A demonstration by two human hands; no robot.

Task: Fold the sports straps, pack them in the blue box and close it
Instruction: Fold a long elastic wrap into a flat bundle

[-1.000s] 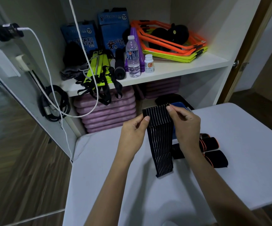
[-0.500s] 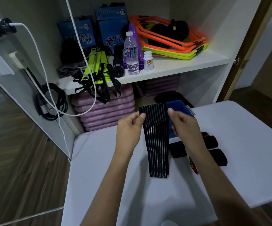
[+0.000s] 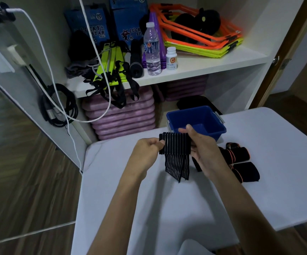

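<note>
The risk now is the fold slipping: the strap (image 3: 174, 144) is stretchy and only its top is doubled over, so if either pinch loosens the loose tail hanging at 6 o'clock could spring the fold open or twist. A crooked fold would likely make a bulky bundle that sits badly in the box (image 3: 196, 119) and may stop a lid from seating; no lid can be seen here. The left hand (image 3: 147, 150) pinches the strap's left edge between thumb and curled fingers, closed tight on the fabric. The right hand (image 3: 202, 146) grips the right edge, thumb on top and fingers wrapped behind, also closed on it. The strap is held in the air above the table (image 3: 123, 190), just at 6 o'clock of the open box. Two rolled straps (image 3: 241, 162) lie on the table at 3 o'clock of the right hand, not yet packed.
</note>
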